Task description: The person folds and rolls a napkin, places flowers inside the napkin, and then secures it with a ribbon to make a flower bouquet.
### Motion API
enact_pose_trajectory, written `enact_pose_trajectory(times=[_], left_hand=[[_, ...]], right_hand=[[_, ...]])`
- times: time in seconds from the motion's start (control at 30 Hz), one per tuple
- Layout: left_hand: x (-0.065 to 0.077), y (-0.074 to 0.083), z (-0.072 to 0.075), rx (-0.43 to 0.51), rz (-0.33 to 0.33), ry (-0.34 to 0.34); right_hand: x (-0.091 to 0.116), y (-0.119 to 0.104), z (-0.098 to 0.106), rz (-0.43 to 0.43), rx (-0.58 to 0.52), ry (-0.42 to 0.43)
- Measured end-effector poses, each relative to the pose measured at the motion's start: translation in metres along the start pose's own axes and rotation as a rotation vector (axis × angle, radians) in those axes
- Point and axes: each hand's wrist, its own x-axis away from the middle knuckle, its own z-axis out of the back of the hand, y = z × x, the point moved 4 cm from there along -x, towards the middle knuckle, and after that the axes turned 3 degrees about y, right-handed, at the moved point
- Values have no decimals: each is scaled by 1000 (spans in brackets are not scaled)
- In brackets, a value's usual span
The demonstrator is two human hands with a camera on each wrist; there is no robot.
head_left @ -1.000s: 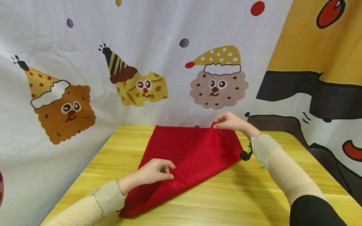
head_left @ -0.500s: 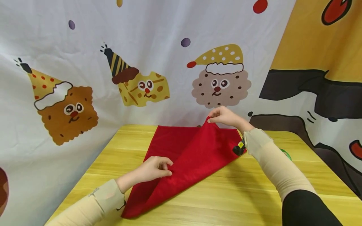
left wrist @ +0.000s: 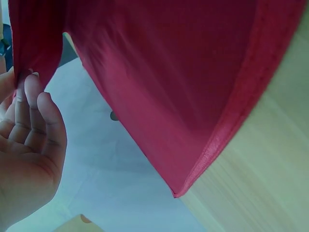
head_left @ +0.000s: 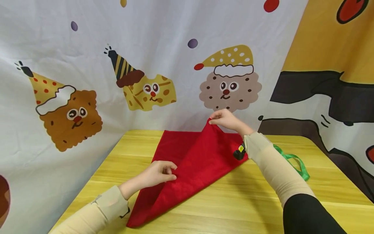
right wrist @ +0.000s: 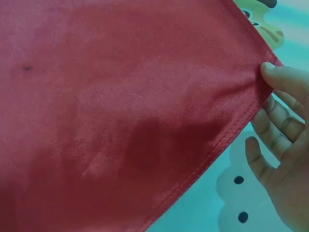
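Note:
A red satiny cloth (head_left: 201, 162) with a stitched hem lies on the table, its near part folded up diagonally. My right hand (head_left: 226, 119) pinches the raised corner between thumb and fingers, above the table's far edge; the right wrist view shows this hand (right wrist: 285, 125) with the thumb on the corner and other fingers spread loosely below. At the near left, my left hand (head_left: 157, 174) holds the flap's edge with bent fingers. In the left wrist view, that hand (left wrist: 34, 140) meets the hanging cloth (left wrist: 159, 87) at its fingertips. The exact grip is partly hidden.
A green ribbon (head_left: 304, 174) lies on the wooden table (head_left: 233, 208) at the right, partly behind the right forearm. A white curtain (head_left: 163, 32) with cartoon prints hangs just beyond the table. Small cameras (head_left: 240, 152) are strapped at the wrists.
My right hand has moved left and slightly up with the cloth's corner, drawing the flap leftward. More of the green ribbon has come into view. The left hand has barely moved.

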Motion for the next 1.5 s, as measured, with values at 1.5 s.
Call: enact_pose_trajectory(times=[1.5], left_hand=[[6, -30, 40, -104, 124, 170]], right_hand=[[-59, -4, -68, -97, -347, 231]])
